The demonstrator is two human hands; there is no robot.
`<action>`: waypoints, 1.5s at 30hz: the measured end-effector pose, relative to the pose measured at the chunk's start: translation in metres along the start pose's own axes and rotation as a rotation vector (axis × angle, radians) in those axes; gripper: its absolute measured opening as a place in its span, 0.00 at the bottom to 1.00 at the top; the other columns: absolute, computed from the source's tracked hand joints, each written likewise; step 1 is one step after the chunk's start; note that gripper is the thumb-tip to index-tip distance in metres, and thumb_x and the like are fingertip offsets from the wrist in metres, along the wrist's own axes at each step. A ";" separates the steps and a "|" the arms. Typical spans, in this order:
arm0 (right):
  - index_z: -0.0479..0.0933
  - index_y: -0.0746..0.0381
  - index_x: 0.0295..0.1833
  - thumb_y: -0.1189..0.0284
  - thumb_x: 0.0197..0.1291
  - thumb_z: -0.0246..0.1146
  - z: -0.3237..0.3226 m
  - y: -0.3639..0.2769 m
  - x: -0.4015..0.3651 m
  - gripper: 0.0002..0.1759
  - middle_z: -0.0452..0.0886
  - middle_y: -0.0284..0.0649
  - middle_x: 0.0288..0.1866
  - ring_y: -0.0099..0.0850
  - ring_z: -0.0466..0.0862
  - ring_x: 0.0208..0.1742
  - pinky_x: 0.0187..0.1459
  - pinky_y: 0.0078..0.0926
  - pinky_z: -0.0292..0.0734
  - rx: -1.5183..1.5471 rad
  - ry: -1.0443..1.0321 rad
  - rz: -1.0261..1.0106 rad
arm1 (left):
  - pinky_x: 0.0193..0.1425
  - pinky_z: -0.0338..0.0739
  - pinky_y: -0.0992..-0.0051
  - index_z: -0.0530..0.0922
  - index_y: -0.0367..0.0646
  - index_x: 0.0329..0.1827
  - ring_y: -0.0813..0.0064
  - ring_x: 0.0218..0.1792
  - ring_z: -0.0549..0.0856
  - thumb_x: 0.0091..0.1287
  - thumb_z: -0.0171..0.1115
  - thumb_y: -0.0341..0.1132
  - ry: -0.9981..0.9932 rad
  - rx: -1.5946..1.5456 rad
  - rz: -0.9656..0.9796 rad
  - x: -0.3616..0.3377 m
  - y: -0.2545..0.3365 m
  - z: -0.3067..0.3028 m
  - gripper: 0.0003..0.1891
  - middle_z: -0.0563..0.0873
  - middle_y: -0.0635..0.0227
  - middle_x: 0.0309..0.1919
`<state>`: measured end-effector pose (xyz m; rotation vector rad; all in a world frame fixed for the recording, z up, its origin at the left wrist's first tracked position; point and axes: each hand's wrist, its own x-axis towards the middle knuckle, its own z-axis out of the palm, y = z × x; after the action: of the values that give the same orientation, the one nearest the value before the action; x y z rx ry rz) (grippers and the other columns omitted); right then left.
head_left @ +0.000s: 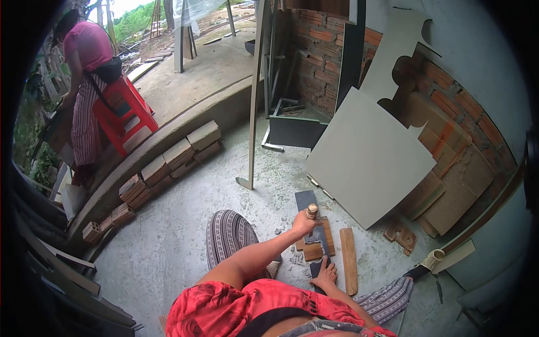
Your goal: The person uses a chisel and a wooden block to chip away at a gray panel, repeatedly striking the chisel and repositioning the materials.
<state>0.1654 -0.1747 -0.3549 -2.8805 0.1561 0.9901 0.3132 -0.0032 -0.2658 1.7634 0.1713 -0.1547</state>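
My left hand [306, 223] is closed around the round wooden handle [312, 210] of a tool. The tool's working end is hidden below the fist. Under it lies a long dark grey strip [306, 199], its surface chipped and crumbly near the middle. Lower down, my right hand [325, 276] grips the near part of this strip, with a finger stretched along it. Brown wooden blocks [328, 236] sit beneath the strip. Grey crumbs [296, 258] are scattered to its left. Just to the right, a separate narrow wooden board [348, 261] lies on the floor.
My patterned knee [230, 236] is at left, my other leg [387, 297] at right. A large pale panel [370, 157] leans by the brick wall. A thin upright post [255, 112] stands ahead. Bricks [163, 168] line the curb. A person [90, 50] stands by a red stool [126, 112].
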 end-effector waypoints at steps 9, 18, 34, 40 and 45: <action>0.34 0.46 0.74 0.57 0.27 0.78 -0.019 0.018 0.003 0.72 0.58 0.56 0.62 0.53 0.64 0.63 0.62 0.44 0.64 0.181 -0.040 -0.085 | 0.42 0.74 0.73 0.77 0.40 0.36 0.77 0.35 0.80 0.46 0.72 0.31 0.014 -0.060 -0.040 0.006 0.006 -0.008 0.15 0.82 0.68 0.32; 0.49 0.47 0.73 0.62 0.20 0.78 -0.038 0.035 0.005 0.67 0.68 0.60 0.57 0.53 0.72 0.58 0.59 0.40 0.68 0.441 -0.043 -0.229 | 0.42 0.73 0.76 0.77 0.39 0.35 0.78 0.36 0.80 0.47 0.71 0.29 0.062 -0.303 0.013 0.000 0.045 -0.024 0.13 0.81 0.68 0.31; 0.67 0.63 0.58 0.60 0.46 0.62 -0.052 0.048 -0.015 0.33 0.78 0.45 0.46 0.38 0.82 0.41 0.39 0.31 0.78 1.726 -0.453 -0.216 | 0.33 0.77 0.71 0.75 0.43 0.42 0.73 0.32 0.83 0.54 0.66 0.30 0.194 -0.683 -0.061 0.010 0.071 -0.064 0.13 0.82 0.67 0.31; 0.64 0.64 0.60 0.62 0.44 0.65 -0.044 0.048 -0.008 0.36 0.76 0.45 0.47 0.36 0.81 0.42 0.42 0.29 0.77 1.656 -0.427 -0.211 | 0.34 0.79 0.70 0.75 0.43 0.41 0.72 0.31 0.84 0.55 0.65 0.32 0.178 -0.694 -0.088 0.006 0.080 -0.064 0.11 0.82 0.68 0.31; 0.56 0.58 0.70 0.68 0.32 0.72 -0.021 0.036 -0.001 0.53 0.72 0.52 0.54 0.43 0.75 0.53 0.52 0.33 0.72 1.315 -0.079 -0.301 | 0.31 0.79 0.71 0.75 0.44 0.40 0.72 0.31 0.84 0.56 0.65 0.34 0.204 -0.739 -0.072 0.012 0.073 -0.067 0.11 0.82 0.69 0.30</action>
<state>0.1731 -0.2133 -0.3397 -1.5938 0.2356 0.5664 0.3405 0.0484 -0.1850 1.0329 0.3856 0.0396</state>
